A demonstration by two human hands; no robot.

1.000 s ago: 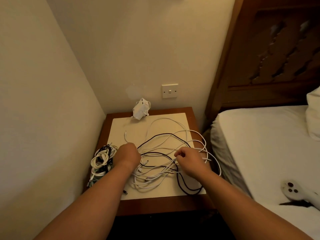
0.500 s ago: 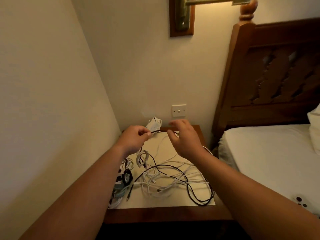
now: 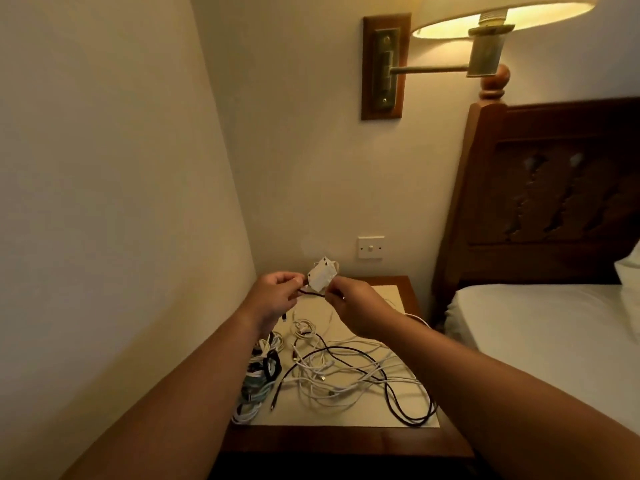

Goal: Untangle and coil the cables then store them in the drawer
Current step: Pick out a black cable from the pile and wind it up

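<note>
Pinching a thin black cable (image 3: 311, 294) between left hand (image 3: 273, 299) and right hand (image 3: 358, 306), both raised above the nightstand (image 3: 346, 441), thumb and fingers of each curled tight on a short, sagging stretch. Leaving below, sprawled across the pale top, a loose tangle (image 3: 346, 379) of slim white leads crossed by black loops, with coiled white and dark bundles (image 3: 258, 379) heaped at the left edge.
</note>
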